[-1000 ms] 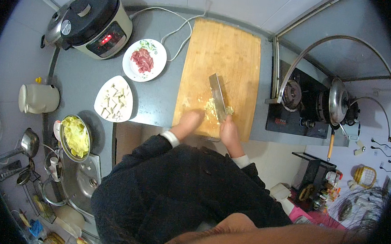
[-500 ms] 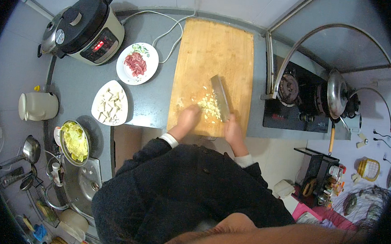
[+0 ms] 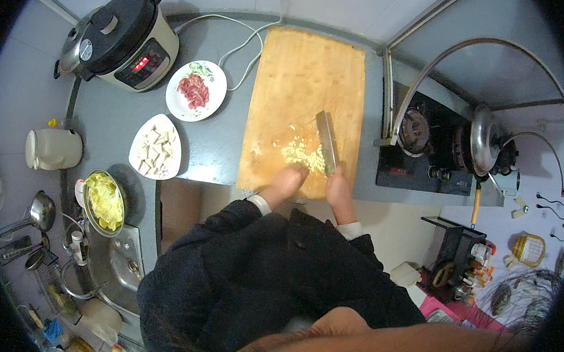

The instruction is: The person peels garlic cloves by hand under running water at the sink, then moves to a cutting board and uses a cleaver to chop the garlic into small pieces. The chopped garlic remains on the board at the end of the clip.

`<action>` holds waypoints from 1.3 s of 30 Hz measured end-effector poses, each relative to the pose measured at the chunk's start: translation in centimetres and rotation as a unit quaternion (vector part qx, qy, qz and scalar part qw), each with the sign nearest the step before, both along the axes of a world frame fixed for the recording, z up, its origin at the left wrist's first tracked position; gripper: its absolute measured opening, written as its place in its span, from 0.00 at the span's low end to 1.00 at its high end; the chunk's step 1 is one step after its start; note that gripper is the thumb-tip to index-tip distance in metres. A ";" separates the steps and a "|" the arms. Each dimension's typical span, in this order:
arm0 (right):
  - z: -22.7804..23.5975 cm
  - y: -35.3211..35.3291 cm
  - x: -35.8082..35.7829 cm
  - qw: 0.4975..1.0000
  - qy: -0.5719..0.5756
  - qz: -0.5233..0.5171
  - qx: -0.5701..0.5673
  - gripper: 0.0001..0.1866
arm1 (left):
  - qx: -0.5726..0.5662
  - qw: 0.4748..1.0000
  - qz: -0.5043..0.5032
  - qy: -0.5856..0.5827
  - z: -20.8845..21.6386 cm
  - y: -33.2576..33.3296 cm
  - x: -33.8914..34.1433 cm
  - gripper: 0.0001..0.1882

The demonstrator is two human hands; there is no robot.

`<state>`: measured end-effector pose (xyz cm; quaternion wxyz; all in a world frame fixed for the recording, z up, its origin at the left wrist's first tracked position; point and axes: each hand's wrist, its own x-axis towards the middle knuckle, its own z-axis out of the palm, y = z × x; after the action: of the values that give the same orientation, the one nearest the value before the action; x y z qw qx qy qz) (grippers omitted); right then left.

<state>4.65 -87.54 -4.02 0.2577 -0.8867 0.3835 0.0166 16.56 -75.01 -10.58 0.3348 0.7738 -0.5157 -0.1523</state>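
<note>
My right hand [image 3: 339,194] is closed round the handle of a cleaver [image 3: 327,142], whose broad steel blade points away from me over the wooden cutting board [image 3: 311,68]. Just left of the blade lies a loose heap of finely chopped pale-yellow bits, like garlic [image 3: 301,153], with a few stray pieces around it. My left hand [image 3: 288,180] is at the near edge of the heap, its fingers drawn together close to the blade's lower end. What they hold, if anything, is hidden.
Left of the board stand a plate of sliced raw meat [image 3: 195,91], a white dish of pale chunks [image 3: 156,146] and a bowl of yellow-green leaves [image 3: 104,204] by the sink [image 3: 121,263]. An electric cooker [image 3: 132,44] is behind them. At right is a gas stove [image 3: 412,164] with a lidded pan [image 3: 484,140].
My left hand has moved right, closer to the cleaver. The cleaver has shifted slightly right and stands more upright in view. The chopped heap is bunched closer to the blade.
</note>
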 end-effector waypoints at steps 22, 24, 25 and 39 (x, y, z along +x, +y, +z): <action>0.3 1.9 0.4 0.998 -0.056 0.025 0.016 0.12 | -0.024 0.981 0.188 0.046 2.3 4.6 3.5 0.05; 0.1 1.7 -0.2 0.999 -0.033 0.001 0.003 0.11 | -0.043 0.979 0.194 0.056 2.7 4.6 3.5 0.04; 0.1 1.6 -0.4 1.000 0.001 -0.003 0.001 0.12 | -0.030 0.981 0.185 0.058 2.8 4.5 3.4 0.04; -0.3 3.5 1.6 0.999 -0.019 0.024 0.020 0.13 | -0.038 0.985 0.158 0.050 1.7 4.7 3.0 0.05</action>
<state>6.25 -84.06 -4.34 0.2822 -0.8905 0.3565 0.0141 19.57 -70.32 -8.93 0.4090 0.8238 -0.3749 -0.1165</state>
